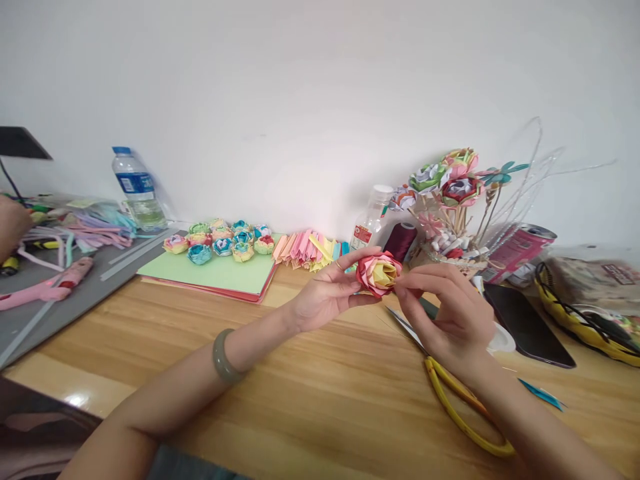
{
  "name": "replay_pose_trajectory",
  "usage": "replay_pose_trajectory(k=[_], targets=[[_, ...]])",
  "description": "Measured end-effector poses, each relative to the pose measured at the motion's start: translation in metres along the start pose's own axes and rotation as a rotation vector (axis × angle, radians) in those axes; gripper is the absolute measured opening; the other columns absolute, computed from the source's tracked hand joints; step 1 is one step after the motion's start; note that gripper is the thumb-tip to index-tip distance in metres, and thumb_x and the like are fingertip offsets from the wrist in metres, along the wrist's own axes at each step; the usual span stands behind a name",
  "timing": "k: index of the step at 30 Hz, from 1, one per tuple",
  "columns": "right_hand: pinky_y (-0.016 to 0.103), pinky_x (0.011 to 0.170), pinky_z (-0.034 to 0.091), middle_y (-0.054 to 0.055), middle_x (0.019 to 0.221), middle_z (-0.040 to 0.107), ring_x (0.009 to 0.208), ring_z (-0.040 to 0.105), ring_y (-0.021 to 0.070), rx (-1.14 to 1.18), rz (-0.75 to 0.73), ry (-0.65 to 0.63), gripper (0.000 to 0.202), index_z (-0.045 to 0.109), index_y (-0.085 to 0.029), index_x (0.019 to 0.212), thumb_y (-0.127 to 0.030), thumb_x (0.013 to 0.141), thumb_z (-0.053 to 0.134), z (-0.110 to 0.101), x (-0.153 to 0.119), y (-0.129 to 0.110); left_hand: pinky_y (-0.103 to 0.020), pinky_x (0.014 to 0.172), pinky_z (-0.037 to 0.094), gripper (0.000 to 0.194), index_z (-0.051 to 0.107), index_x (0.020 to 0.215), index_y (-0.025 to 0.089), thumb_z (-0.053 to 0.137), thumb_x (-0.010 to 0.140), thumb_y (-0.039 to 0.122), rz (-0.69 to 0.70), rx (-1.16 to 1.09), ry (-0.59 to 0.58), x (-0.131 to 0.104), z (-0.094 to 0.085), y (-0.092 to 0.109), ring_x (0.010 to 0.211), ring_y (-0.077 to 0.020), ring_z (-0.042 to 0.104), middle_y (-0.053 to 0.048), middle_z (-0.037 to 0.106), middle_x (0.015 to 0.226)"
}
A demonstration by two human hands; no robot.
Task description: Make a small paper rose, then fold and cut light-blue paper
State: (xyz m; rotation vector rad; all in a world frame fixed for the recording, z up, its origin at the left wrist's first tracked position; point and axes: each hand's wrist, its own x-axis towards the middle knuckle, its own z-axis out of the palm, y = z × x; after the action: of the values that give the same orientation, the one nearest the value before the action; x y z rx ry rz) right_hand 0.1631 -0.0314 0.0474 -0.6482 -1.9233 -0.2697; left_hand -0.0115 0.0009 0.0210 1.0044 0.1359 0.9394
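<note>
A folded paper flower (379, 274), red and pink outside with a yellow centre, is held up above the table. My left hand (327, 293) cradles it from the left, thumb in front and fingers behind. From the right, my right hand (447, 310) pinches the rim of the flower between thumb and forefinger; whether a thread or loose petal is also in that pinch is too small to see. Beneath my right hand lie scissors with yellow handles (440, 390), blades partly open and pointing up-left. Folded pink and yellow paper strips (305, 251) sit behind my left hand.
Several finished paper flowers (223, 247) rest on a green paper stack (200, 279). A water bottle (135, 190) and pink glue gun (50, 287) are left, near another person's hand (11, 227). A flower basket (450, 267), phone (527, 325) and can (523, 250) stand right.
</note>
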Motion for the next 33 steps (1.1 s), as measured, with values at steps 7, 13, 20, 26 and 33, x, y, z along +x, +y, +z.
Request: replay_pose_trajectory(k=[7, 13, 20, 26, 33], targets=[[0.027, 0.054, 0.048, 0.004, 0.082, 0.060, 0.066, 0.059, 0.0142, -0.153, -0.100, -0.008, 0.030, 0.055, -0.023, 0.094, -0.004, 0.071, 0.061, 0.002, 0.001, 0.002, -0.028, 0.094, 0.045, 0.041, 0.060, 0.114, 0.030, 0.060, 0.078, 0.011, 0.042, 0.067, 0.009, 0.001, 0.000, 0.006, 0.112, -0.0161, 0.055, 0.000, 0.054, 0.131], [0.028, 0.057, 0.050, 0.005, 0.080, 0.062, 0.071, 0.061, 0.0163, -0.154, -0.058, -0.080, 0.023, 0.054, -0.022, 0.089, -0.009, 0.073, 0.063, 0.003, 0.000, 0.007, -0.034, 0.098, 0.043, 0.040, 0.060, 0.117, 0.031, 0.060, 0.080, 0.016, 0.075, 0.199, 0.034, 0.001, -0.002, 0.009, 0.119, -0.0208, 0.051, -0.002, 0.057, 0.128], [0.028, 0.058, 0.050, 0.004, 0.081, 0.063, 0.072, 0.062, 0.0167, -0.198, -0.023, -0.025, 0.021, 0.056, -0.023, 0.088, -0.008, 0.075, 0.063, 0.004, -0.002, 0.010, -0.031, 0.083, 0.051, 0.046, 0.055, 0.121, 0.035, 0.063, 0.078, 0.023, 0.075, 0.425, 0.077, 0.004, -0.007, 0.008, 0.114, -0.0240, 0.053, 0.000, 0.051, 0.134], [0.025, 0.053, 0.047, 0.002, 0.079, 0.061, 0.067, 0.056, 0.0127, 0.030, 0.250, -0.155, 0.008, 0.058, -0.021, 0.087, -0.015, 0.081, 0.059, 0.003, 0.001, 0.014, -0.028, 0.073, 0.052, 0.054, 0.052, 0.125, 0.035, 0.067, 0.074, 0.026, 0.057, 0.411, 0.162, 0.007, -0.008, 0.008, 0.099, -0.0203, 0.059, -0.004, 0.058, 0.122], [0.026, 0.053, 0.046, 0.003, 0.076, 0.065, 0.065, 0.058, 0.0147, 0.040, 0.499, -0.264, 0.014, 0.063, -0.020, 0.083, -0.034, 0.080, 0.062, 0.006, -0.001, 0.023, -0.027, 0.071, 0.052, 0.044, 0.063, 0.110, 0.027, 0.073, 0.067, 0.025, 0.055, 0.390, 0.297, 0.008, -0.007, 0.006, 0.088, -0.0168, 0.061, -0.005, 0.059, 0.117]])
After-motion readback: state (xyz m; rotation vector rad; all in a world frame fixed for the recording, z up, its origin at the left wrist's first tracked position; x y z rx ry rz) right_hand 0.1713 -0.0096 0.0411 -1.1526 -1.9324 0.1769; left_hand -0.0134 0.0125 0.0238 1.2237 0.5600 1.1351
